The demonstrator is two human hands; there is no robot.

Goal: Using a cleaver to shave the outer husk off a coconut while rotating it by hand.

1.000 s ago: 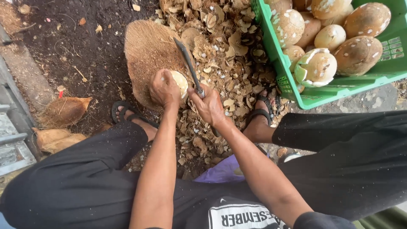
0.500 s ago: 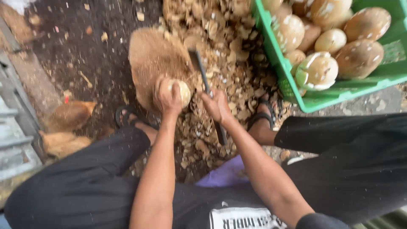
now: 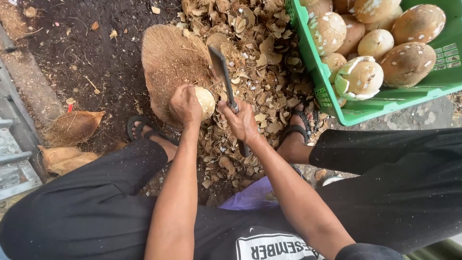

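Note:
My left hand (image 3: 185,104) grips a pale, partly peeled coconut (image 3: 205,101) and presses it on a round, fibrous chopping block (image 3: 168,62). My right hand (image 3: 242,120) is closed around the handle of a dark cleaver (image 3: 222,72). The blade points away from me, raised just right of the coconut, over a heap of brown shell chips (image 3: 250,53).
A green plastic crate (image 3: 365,103) at the upper right holds several peeled coconuts. Two coconut husks (image 3: 72,127) lie on the dark soil at left, beside a concrete edge. My sandalled feet (image 3: 144,127) rest either side of the chip pile.
The cleaver has swung up from a lower, blurred position to stand raised beside the coconut. My left hand keeps holding the coconut on the block.

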